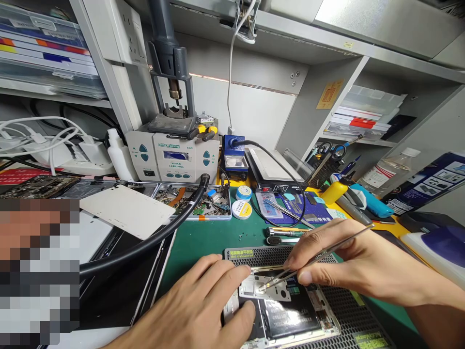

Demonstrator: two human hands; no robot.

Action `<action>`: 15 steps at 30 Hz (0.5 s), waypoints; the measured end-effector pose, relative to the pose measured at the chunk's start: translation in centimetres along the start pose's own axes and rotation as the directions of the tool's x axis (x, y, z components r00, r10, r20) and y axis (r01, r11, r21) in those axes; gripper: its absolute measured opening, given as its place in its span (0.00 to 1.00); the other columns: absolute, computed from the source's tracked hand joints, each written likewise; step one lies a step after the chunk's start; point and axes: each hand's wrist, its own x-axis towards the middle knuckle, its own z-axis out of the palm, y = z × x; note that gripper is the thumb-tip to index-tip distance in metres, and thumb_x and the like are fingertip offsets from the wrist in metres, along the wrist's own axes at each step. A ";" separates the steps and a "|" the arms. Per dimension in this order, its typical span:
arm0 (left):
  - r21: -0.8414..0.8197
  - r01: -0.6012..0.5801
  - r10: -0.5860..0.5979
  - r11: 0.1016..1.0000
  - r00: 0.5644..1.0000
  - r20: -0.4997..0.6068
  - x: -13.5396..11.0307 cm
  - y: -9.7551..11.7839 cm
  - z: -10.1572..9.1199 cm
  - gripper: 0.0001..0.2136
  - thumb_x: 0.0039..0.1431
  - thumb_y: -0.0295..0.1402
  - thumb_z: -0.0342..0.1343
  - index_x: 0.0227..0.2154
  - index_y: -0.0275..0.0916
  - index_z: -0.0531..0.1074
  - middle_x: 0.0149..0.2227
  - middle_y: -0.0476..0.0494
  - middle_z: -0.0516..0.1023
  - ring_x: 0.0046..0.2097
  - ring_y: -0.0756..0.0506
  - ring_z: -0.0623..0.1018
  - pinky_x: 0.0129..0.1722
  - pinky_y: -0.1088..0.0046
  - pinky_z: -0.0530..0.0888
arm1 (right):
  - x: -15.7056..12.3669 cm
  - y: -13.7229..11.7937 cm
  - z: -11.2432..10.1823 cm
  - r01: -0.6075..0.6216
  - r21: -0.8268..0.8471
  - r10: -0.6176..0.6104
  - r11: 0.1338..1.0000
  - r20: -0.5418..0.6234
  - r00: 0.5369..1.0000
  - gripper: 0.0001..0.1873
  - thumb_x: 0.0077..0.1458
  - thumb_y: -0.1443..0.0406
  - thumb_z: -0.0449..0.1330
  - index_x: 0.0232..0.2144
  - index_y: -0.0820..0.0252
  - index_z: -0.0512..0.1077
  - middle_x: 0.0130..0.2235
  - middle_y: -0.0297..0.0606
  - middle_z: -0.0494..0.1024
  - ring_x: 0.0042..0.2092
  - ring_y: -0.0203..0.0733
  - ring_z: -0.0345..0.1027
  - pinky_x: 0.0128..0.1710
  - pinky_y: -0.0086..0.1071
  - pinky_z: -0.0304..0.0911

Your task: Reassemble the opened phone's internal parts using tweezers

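An opened phone (324,316), its black battery (290,317) exposed, lies on a grey perforated mat (358,310). Over its upper part is a thin silvery metal plate (248,289) with holes. My left hand (203,303) is closed around the plate's left end, forefinger at its upper edge and thumb at its lower edge. Metal tweezers (327,249) are pinched in my right hand (336,257). Their tips touch or hover just over a pale patch on the plate; I cannot tell which. My left fingers hide part of the phone's left side.
A thick black hose (163,237) crosses the left side from the hot-air station (174,157). Behind the mat lie a brush (281,240), a screwdriver (285,231), flux tins (242,209) and a tray of circuit boards (198,215). Tiny screws (244,236) are scattered nearby.
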 end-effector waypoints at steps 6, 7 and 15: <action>-0.018 0.012 -0.012 1.000 1.000 0.007 0.0 0.2 -0.3 0.15 0.76 0.39 0.45 0.44 0.39 0.76 0.51 0.38 0.77 0.53 0.38 0.76 0.56 0.54 0.76 | -0.2 -0.1 0.0 -0.005 0.005 0.005 1.000 0.012 1.000 0.07 0.51 0.57 0.75 0.33 0.50 0.89 0.36 0.40 0.90 0.38 0.51 0.83 0.36 0.34 0.78; -0.024 0.009 -0.009 1.000 1.000 0.011 -0.1 0.2 -0.3 0.16 0.76 0.39 0.45 0.44 0.39 0.76 0.51 0.38 0.77 0.53 0.38 0.76 0.56 0.54 0.76 | -0.3 -0.1 0.1 -0.007 0.008 0.007 1.000 0.013 1.000 0.07 0.51 0.58 0.75 0.33 0.50 0.89 0.36 0.41 0.90 0.38 0.51 0.83 0.36 0.34 0.78; 0.000 0.015 -0.015 1.000 1.000 0.001 -0.1 0.2 -0.3 0.14 0.75 0.40 0.47 0.44 0.39 0.76 0.51 0.38 0.77 0.54 0.39 0.76 0.57 0.56 0.76 | -0.1 -0.2 0.0 0.008 0.011 -0.008 1.000 0.006 1.000 0.07 0.51 0.58 0.75 0.34 0.50 0.89 0.36 0.41 0.90 0.38 0.51 0.84 0.37 0.34 0.78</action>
